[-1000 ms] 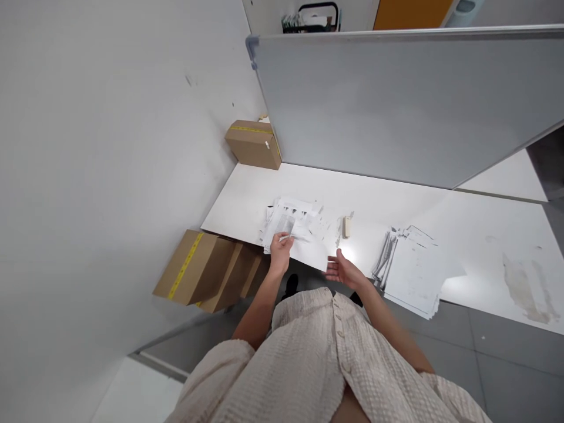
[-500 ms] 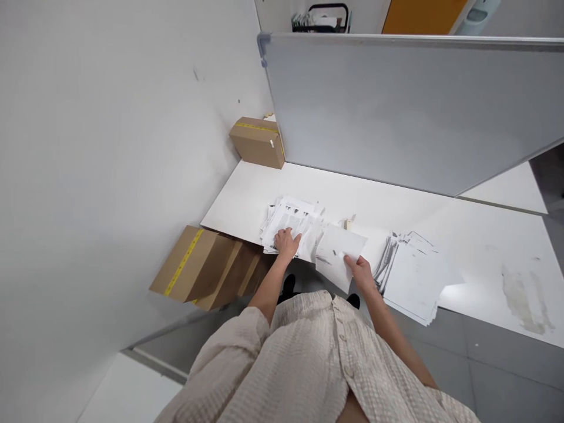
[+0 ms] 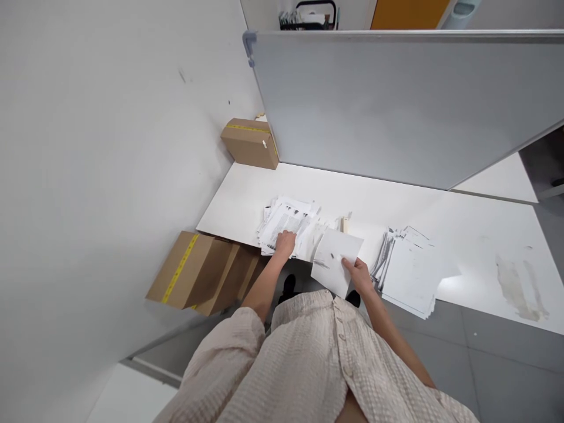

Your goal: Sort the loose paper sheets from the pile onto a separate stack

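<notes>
My left hand (image 3: 285,242) rests palm down on a loose pile of printed papers (image 3: 286,220) near the front edge of the white table (image 3: 247,197); its fingers lie curled on the top sheet. My right hand (image 3: 359,275) pinches the corner of a single white sheet (image 3: 333,261) with a few dark marks, held above the table's edge between the two stacks. A second, tidier stack of papers (image 3: 409,273) lies just right of my right hand.
A small beige object (image 3: 344,223) lies behind the held sheet. A grey partition board (image 3: 396,100) stands along the table's back. One cardboard box (image 3: 249,143) sits in the far corner; flattened boxes (image 3: 198,276) lean below the table on the left. A wall closes the left side.
My right hand has taken hold of one sheet and lifted it off the left pile. My left hand has moved from pinching a paper to lying on the pile.
</notes>
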The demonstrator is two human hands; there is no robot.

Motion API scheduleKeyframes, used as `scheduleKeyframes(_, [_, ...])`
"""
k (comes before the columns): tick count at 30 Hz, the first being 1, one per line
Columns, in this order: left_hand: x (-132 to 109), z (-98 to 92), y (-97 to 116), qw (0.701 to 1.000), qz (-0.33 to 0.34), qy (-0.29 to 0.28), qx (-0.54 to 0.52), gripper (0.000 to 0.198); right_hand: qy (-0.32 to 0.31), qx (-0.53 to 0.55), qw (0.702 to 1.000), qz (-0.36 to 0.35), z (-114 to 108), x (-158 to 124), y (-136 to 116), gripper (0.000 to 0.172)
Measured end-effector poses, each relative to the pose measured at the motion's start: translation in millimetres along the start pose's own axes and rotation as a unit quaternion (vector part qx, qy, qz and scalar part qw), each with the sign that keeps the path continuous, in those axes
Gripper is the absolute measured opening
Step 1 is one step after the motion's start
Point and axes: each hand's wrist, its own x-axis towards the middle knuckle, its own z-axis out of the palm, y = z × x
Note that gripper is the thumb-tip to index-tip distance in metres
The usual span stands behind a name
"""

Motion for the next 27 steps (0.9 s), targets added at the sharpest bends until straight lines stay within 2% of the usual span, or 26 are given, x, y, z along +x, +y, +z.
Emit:
scheduleKeyframes(6, [7, -8.5, -6, 0.999, -0.039, 0.002, -0.024, 0.025, -0.010, 0.005, 1.000, -0.001, 1, 0, 0, 0.034])
scheduleKeyframes(9, [10, -14.1, -12, 0.992, -0.076, 0.009, -0.096, 0.018, -0.004, 0.004, 1.000, 0.001, 0, 1, -2, 0.035])
scheduleKeyframes(13, [11, -17.4, -20, 0.957, -0.141, 0.018, -0.253, 0.010, -0.006, 0.002, 1.000, 0.001, 0, 1, -3, 0.036])
scheduleKeyframes(17, [9, -17.8, -25, 0.933, -0.154, 0.017, -0.326, 0.016, -0.014, -0.004, 1.000, 0.002, -1, 1, -1, 0.038])
scheduleKeyframes(19, [7, -20.4, -27, 0.939, -0.139, 0.037, -0.312, 0.016, -0.015, -0.008, 1.000, 0.000, -3, 1, 0, 0.038])
scheduleKeyframes(23, [3, -28.1, -31, 0.969, -0.086, 0.094, -0.211, 0.016, -0.009, -0.016, 1.000, -0.010, -5, 2, -1, 0.039])
scheduleKeyframes(27, [2, -24.5, -31, 0.987, -0.046, 0.084, -0.126, 0.030, -0.004, -0.027, 1.000, -0.011, -3, 0, -4, 0.038])
